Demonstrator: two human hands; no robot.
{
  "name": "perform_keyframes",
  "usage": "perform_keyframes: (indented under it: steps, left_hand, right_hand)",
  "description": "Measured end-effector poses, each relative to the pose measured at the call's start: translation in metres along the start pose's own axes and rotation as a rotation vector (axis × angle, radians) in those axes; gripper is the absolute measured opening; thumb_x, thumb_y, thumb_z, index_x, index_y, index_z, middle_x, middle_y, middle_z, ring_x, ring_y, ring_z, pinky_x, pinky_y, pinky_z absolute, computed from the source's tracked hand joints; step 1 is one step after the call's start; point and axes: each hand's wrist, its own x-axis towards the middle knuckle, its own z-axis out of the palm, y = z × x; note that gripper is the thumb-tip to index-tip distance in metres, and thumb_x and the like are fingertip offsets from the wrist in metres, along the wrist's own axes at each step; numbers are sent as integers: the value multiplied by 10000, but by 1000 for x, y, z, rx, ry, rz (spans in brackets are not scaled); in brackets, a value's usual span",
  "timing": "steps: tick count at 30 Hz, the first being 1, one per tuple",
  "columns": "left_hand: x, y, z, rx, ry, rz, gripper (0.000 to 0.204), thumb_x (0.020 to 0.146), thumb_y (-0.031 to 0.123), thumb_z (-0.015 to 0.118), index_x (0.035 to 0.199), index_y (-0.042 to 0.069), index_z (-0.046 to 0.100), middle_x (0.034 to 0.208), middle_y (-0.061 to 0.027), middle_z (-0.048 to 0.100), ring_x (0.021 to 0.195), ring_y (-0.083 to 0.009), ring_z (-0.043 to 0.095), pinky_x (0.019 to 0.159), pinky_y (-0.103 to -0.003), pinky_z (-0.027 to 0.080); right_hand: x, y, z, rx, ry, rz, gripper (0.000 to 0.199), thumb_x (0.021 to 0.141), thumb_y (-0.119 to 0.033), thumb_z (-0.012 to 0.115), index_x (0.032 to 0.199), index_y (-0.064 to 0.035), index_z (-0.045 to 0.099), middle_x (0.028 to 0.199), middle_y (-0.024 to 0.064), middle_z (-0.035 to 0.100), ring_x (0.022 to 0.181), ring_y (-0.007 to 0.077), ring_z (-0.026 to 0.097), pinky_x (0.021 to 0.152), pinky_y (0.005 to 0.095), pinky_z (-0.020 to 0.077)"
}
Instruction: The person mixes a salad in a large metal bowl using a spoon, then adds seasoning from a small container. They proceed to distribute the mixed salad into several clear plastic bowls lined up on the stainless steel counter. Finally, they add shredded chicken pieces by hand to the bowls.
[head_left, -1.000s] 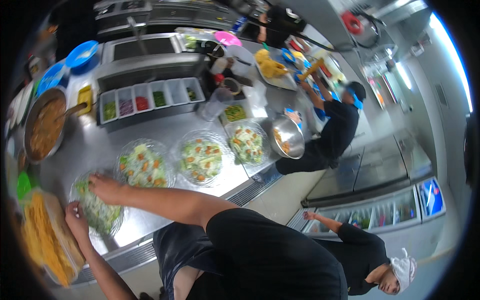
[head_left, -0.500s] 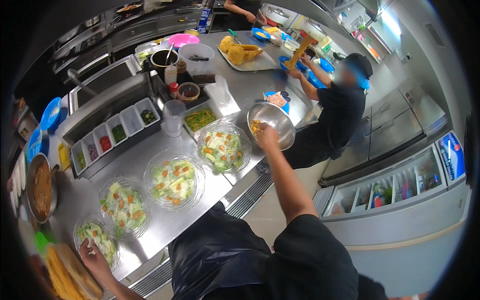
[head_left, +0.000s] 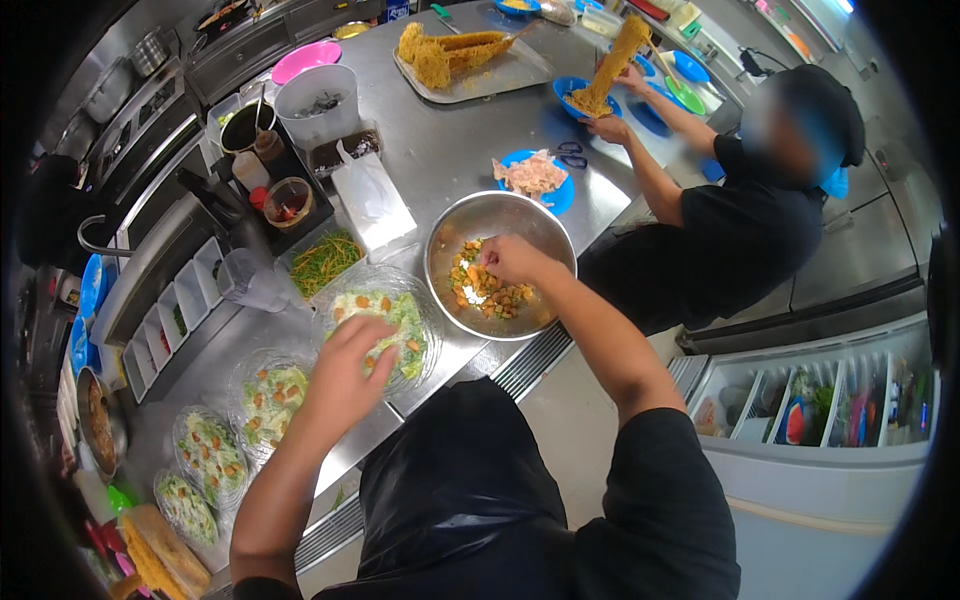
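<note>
My right hand (head_left: 515,260) reaches into a steel mixing bowl (head_left: 548,222) at the counter's edge. Its fingers are pinched together at a heap of orange-brown croutons (head_left: 495,298) with green bits, and the fingertips are partly hidden. My left hand (head_left: 350,375) hovers over the nearest glass plate of salad (head_left: 405,315), fingers apart and holding nothing. Pale lettuce with scattered croutons lies on that plate. More plates of the same salad stand in a row to the left, among them a salad plate (head_left: 210,452) and a smaller-looking salad plate (head_left: 186,508).
Behind the plates are a tub of green shreds (head_left: 325,262), a tilted clear jug (head_left: 250,278) and a topping rack (head_left: 180,310). A blue plate of pale shreds (head_left: 535,180) sits beyond the bowl. At right, a co-worker (head_left: 720,220) lifts noodles (head_left: 615,65). An open chest freezer (head_left: 800,460) stands lower right.
My left hand has moved from the far-left salad to above the one nearest the bowl. The view has swung, and my right hand remains in the bowl. The co-worker's noodles are still raised.
</note>
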Motion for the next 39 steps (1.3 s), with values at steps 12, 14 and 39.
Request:
perform_keyframes:
  steps: [12,14,39]
  left_hand:
    - [174,-69,209,474,-415,-56,155,926,56,531,1002,3,656,1142,-241,613,1079,-390,638,931,-474,523]
    - [178,-68,213,457,-433,-24,159,924,43,530,1018,-7,648,1153,-251,605,1080,-394,637,928,-474,525]
    - [161,-76,224,347,-478,81,210,922,48,497,1032,-14,664,1271,-292,559,1151,-435,587,984,-469,486]
  right_hand:
    - [-62,-15,20,-353,3,145,552,826,-195,722,1315,-6,547,1280,289,481,1154,464,573,947,501,535]
    - [-56,7,33,-333,64,85,430,817,-168,712,1203,-4,612,1208,257,533,1055,464,619,886,499,550]
    - [-64,12,-6,21,58,119,117,735,-49,746,852,-42,746,838,188,717,811,343,696,759,413,542]
